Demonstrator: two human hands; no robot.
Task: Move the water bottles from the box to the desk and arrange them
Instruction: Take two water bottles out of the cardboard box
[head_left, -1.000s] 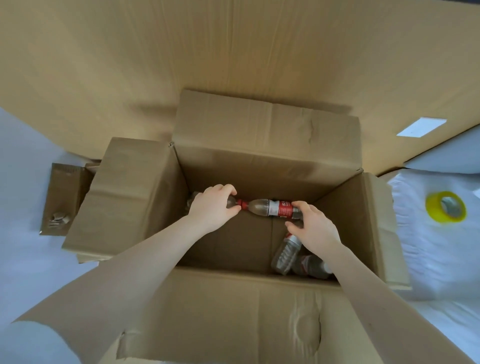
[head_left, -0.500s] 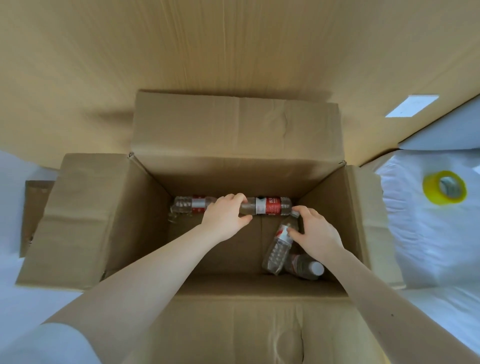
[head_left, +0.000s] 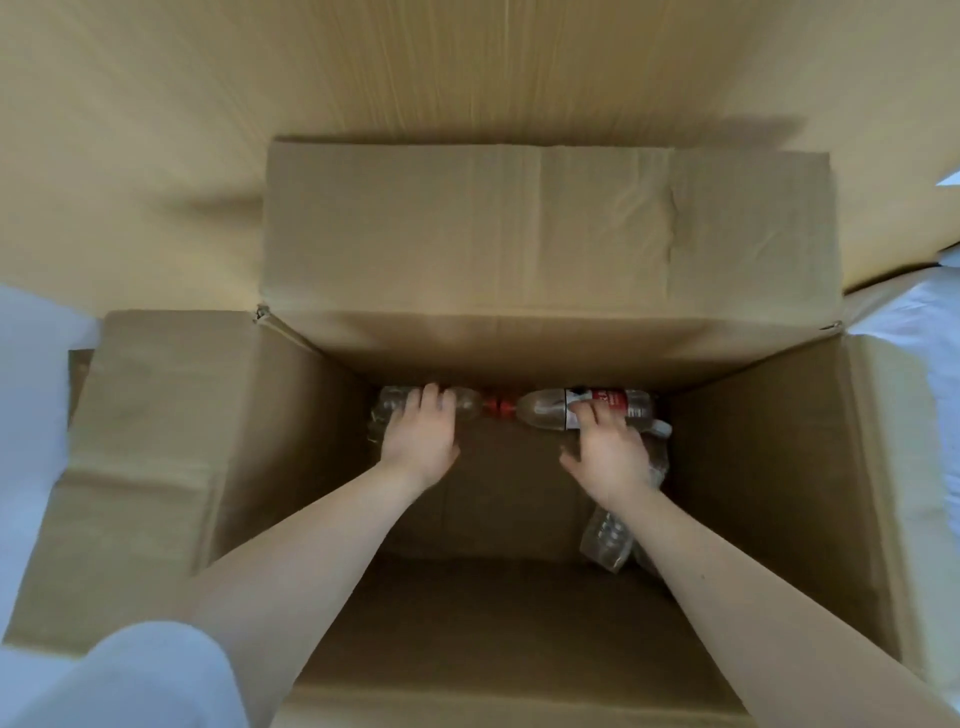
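Down on the floor of the open cardboard box (head_left: 291, 457), against the 12 o'clock wall: two clear bottles lying flat, end to end, red caps (head_left: 497, 406) meeting at centre; left bottle (head_left: 387, 408) at 11 o'clock; labelled bottle (head_left: 545, 410) at 1 o'clock, red-and-white label round its body. At 3 to 4 o'clock, more clear plastic: a white cap (head_left: 661, 429) just beside the labelled bottle, a ribbed bottle base (head_left: 608, 543) beside the right forearm; one bottle or two, cannot tell, the wrist covers the middle. Hands counted: two, both deep in the box; left hand (head_left: 418, 441) palm down, fingers (head_left: 431, 402) close together and curled over the left bottle, thumb hidden; right hand (head_left: 608, 457) with fingers bent onto the labelled bottle at its label, thumb (head_left: 569, 460) splayed toward 9 o'clock, off the bottle. Box flaps at 12, 9 and 3 o'clock folded outward; white sleeve (head_left: 145, 675) at 7 o'clock of the view.
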